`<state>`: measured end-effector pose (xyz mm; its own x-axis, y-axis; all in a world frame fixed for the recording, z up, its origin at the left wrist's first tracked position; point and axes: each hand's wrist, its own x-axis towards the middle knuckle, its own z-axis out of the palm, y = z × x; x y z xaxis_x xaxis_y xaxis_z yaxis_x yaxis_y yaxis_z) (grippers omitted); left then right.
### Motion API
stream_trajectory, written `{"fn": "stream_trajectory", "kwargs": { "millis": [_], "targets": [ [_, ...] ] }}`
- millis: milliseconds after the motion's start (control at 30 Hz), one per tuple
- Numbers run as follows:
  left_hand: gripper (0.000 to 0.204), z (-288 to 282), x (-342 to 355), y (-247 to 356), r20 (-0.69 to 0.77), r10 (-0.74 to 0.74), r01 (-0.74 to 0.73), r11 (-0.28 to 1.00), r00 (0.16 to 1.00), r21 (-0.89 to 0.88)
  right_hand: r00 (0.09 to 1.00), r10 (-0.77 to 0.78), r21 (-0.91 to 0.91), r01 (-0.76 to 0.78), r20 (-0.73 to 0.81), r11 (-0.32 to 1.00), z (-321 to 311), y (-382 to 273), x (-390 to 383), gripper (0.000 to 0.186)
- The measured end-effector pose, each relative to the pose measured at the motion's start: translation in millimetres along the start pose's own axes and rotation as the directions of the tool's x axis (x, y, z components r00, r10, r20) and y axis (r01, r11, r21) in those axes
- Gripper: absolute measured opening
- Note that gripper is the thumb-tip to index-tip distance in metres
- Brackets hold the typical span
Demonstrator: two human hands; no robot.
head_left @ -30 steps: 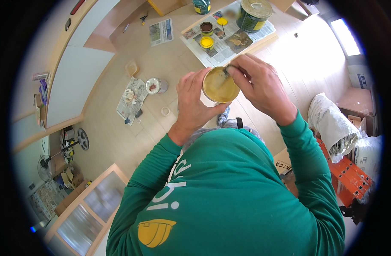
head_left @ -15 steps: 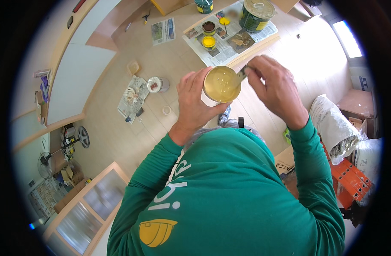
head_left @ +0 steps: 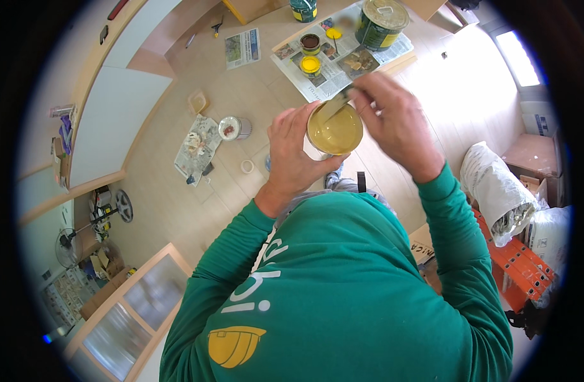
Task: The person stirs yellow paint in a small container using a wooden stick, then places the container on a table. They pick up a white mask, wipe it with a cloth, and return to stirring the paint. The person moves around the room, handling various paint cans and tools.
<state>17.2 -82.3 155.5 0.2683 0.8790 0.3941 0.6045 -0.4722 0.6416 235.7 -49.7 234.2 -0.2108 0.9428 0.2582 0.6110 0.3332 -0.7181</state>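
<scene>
Tan-yellow paint (head_left: 344,132) in a round can (head_left: 324,151), held in front of the torso, above floor level. Can mouth faces the camera, so the paint surface is visible.

Left hand (head_left: 288,143): gripping the can from its left, fingers wrapped along the far left side, thumb under the near edge. Right hand (head_left: 394,118): fingers pinched on a flat scraper (head_left: 333,107), at the can's far right edge. Blade slants down-left over the can mouth, tip at the paint; depth of dip can't be told. Hand and tool a bit blurred.

Beyond the can: newspaper (head_left: 333,83) on a low board. On it: small can of bright yellow paint (head_left: 310,65), small can of dark brown (head_left: 310,43) just behind it, yellow lid (head_left: 332,32), thin stick beside the lid, big dark green bucket (head_left: 382,25) with its lid on. Another green tin (head_left: 302,9) near the top edge.

Floor, left of the hands: white-topped tin (head_left: 234,128), just beside a paint-smeared newspaper sheet (head_left: 193,156); shallow plastic tub (head_left: 198,102) near the sheet's far end; pale ring (head_left: 247,167) nearer the person.

Right side: white sack (head_left: 492,184), orange slotted piece (head_left: 524,264) below it, cardboard box (head_left: 531,153) behind.
</scene>
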Motion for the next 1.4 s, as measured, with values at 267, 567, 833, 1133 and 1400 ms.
{"fn": "stream_trajectory", "kwargs": {
  "millis": [267, 567, 833, 1133, 1400],
  "targets": [
    [0.093, 0, -1, 0, 0.009, 0.0, 0.0, 1.0, 1.0, 0.005, 0.997, 0.015, 0.056, -0.019, 0.074, 0.998, -2, 0, -3, 0.011],
    [0.093, 0, 0, 2, 0.003, 0.009, -0.009, 1.0, 1.0, -0.008, 0.997, 0.041, 0.079, -0.046, 0.07, 0.996, 0, -1, -6, 0.016],
    [0.093, -3, -5, 1, 0.002, -0.017, 0.017, 1.0, 1.0, -0.014, 0.992, 0.073, -0.031, -0.07, 0.098, 0.997, 0, -2, -9, 0.013],
    [0.093, -2, -7, 1, -0.022, -0.011, 0.012, 1.0, 1.0, 0.002, 0.993, 0.063, 0.025, -0.066, 0.101, 0.997, 7, 0, -8, 0.015],
    [0.093, -3, -5, -1, -0.015, -0.015, 0.015, 1.0, 1.0, 0.015, 0.991, 0.091, -0.064, -0.086, 0.094, 0.994, 1, 0, -6, 0.014]
  ]
}}
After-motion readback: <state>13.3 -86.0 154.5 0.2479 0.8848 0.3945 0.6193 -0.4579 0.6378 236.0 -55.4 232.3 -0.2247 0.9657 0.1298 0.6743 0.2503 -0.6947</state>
